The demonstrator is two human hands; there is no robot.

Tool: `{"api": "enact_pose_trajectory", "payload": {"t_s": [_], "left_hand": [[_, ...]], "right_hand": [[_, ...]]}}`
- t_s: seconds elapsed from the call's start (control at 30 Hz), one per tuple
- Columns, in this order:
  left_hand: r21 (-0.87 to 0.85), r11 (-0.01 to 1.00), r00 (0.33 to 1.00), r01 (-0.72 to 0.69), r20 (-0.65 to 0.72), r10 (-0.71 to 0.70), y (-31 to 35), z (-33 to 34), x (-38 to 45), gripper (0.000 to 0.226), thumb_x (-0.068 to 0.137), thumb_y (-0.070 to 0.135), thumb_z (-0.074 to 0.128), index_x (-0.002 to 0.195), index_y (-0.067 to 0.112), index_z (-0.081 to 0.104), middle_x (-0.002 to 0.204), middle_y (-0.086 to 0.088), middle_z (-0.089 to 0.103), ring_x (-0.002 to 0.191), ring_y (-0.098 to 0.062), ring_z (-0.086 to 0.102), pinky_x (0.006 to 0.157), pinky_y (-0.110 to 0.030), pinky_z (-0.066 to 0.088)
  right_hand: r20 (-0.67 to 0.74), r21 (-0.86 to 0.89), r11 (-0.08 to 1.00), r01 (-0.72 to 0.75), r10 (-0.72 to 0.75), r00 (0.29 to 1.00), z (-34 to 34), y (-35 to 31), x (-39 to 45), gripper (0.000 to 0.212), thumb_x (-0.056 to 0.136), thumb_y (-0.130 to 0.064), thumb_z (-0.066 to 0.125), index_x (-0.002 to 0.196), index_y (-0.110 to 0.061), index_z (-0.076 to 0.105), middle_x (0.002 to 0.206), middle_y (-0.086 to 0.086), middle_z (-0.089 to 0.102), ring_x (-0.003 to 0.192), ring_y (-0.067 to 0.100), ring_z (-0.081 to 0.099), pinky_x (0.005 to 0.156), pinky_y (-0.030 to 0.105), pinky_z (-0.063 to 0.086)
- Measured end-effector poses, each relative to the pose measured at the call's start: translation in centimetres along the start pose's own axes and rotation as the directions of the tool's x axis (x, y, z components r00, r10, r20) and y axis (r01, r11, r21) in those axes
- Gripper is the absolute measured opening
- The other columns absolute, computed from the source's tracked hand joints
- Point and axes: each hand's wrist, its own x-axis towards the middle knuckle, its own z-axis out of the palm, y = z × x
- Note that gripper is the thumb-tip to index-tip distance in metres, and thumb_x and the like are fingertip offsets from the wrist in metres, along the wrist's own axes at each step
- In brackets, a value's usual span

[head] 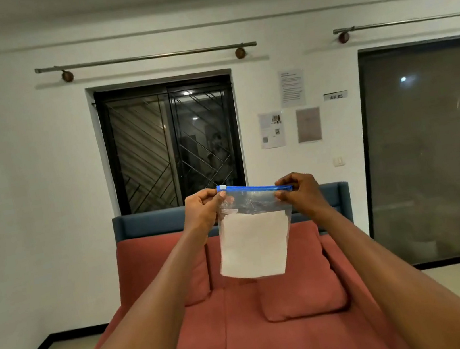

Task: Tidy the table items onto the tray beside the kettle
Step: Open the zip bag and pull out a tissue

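I hold a clear zip bag (252, 205) with a blue slider strip up in front of me at arm's length. White folded paper (255, 245) fills its lower part. My left hand (202, 208) pinches the bag's top left corner by the white slider tab. My right hand (300, 190) pinches the top right corner under the blue strip. The bag hangs straight down between both hands. No table, tray or kettle is in view.
A red sofa (247, 336) with a blue backrest (146, 224) and red cushions stands right below my arms. Behind it are a white wall, a barred dark window (170, 144), papers taped to the wall, and a glass sliding door (428, 150) at right.
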Motion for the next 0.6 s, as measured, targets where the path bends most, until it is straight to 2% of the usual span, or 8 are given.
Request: {"api": "enact_pose_trajectory", "payload": {"t_s": [0.1,0.17,0.3,0.37,0.47,0.6], "left_hand": [[-0.006,1.000,0.999,-0.018,-0.038,0.017,0.6,0.3,0.0,0.009,0.089,0.006,0.068,0.095,-0.001,0.070,0.072,-0.004,0.073,0.061,-0.012,0.068,0.055,-0.026,0.057],[-0.011,1.000,0.997,-0.021,-0.068,0.021,1.0,0.6,0.1,0.003,0.087,0.001,0.069,0.088,0.004,0.070,0.070,-0.005,0.070,0.062,-0.013,0.065,0.058,-0.026,0.056],[0.004,0.998,0.996,-0.069,-0.058,0.069,1.1,1.4,-0.3,0.011,0.086,0.000,0.067,0.087,0.010,0.073,0.079,-0.011,0.071,0.071,-0.016,0.067,0.057,-0.022,0.054],[0.014,0.995,0.994,-0.095,-0.057,0.096,1.1,1.7,-0.4,0.007,0.086,0.003,0.069,0.090,0.006,0.074,0.083,-0.015,0.071,0.076,-0.022,0.068,0.061,-0.027,0.057],[0.026,0.994,0.991,-0.108,-0.074,0.110,1.3,2.0,-0.7,0.010,0.087,0.008,0.071,0.094,0.003,0.075,0.085,-0.016,0.072,0.082,-0.028,0.070,0.073,-0.035,0.061],[0.046,0.992,0.989,-0.115,-0.084,0.119,1.5,1.8,-0.9,0.007,0.088,0.010,0.070,0.089,0.006,0.075,0.083,-0.014,0.072,0.081,-0.027,0.070,0.071,-0.034,0.062]], "right_hand": [[0.067,-0.131,0.989,0.071,-0.063,0.996,-0.2,-1.7,0.4,0.012,0.082,-0.013,0.079,0.093,-0.010,0.076,0.095,0.004,0.075,0.088,0.016,0.067,0.082,0.034,0.056],[0.148,-0.208,0.968,0.143,-0.114,0.982,0.2,-3.2,0.3,0.012,0.083,-0.022,0.078,0.091,-0.013,0.078,0.092,0.001,0.076,0.087,0.014,0.069,0.079,0.034,0.057],[0.235,-0.189,0.952,0.240,-0.194,0.952,2.2,-5.6,0.0,0.022,0.088,-0.026,0.075,0.107,-0.016,0.077,0.101,0.000,0.076,0.093,0.015,0.070,0.087,0.036,0.059],[0.279,-0.153,0.948,0.281,-0.231,0.932,3.5,-6.3,-0.1,0.025,0.089,-0.028,0.074,0.110,-0.015,0.077,0.101,0.003,0.077,0.091,0.013,0.070,0.084,0.029,0.059],[0.265,-0.138,0.932,0.336,-0.292,0.919,4.9,-6.6,-0.2,0.024,0.091,-0.027,0.072,0.110,-0.014,0.076,0.099,0.004,0.077,0.083,0.007,0.068,0.076,0.018,0.053],[0.198,-0.147,0.929,0.339,-0.308,0.931,5.6,-6.3,-0.3,0.023,0.092,-0.028,0.070,0.108,-0.013,0.077,0.097,0.005,0.077,0.086,0.013,0.069,0.079,0.027,0.059]]}}
